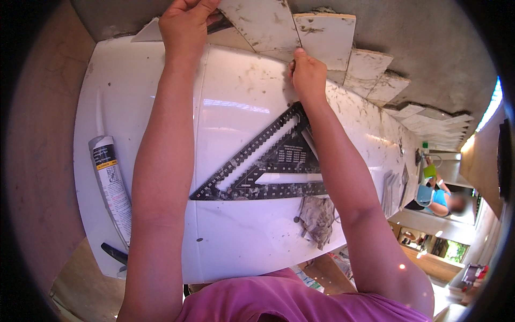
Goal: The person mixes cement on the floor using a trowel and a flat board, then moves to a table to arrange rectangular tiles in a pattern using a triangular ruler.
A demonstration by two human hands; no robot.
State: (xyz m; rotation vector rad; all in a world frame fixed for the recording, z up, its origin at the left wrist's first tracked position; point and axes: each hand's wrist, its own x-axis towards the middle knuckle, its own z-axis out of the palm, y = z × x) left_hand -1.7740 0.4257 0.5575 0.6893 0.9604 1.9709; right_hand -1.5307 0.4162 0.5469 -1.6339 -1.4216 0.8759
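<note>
Reaching tiles (pixel 264 24) at edges, left hand (pixel 185 26), right hand (pixel 309 74), white surface (pixel 236 78) open between

Room still under construction, building-site look from where I stand. Bare grey wall (pixel 429 48) partly covered in pale tiles (pixel 324 40), edge stepped and ragged. Glossy white worktop (pixel 252 231) speckled with dirt, bearing nozzled tube (pixel 113 188), black triangle square (pixel 289 155), crumpled rag (pixel 317 221). Another person (pixel 439 203) beyond far end.
</note>
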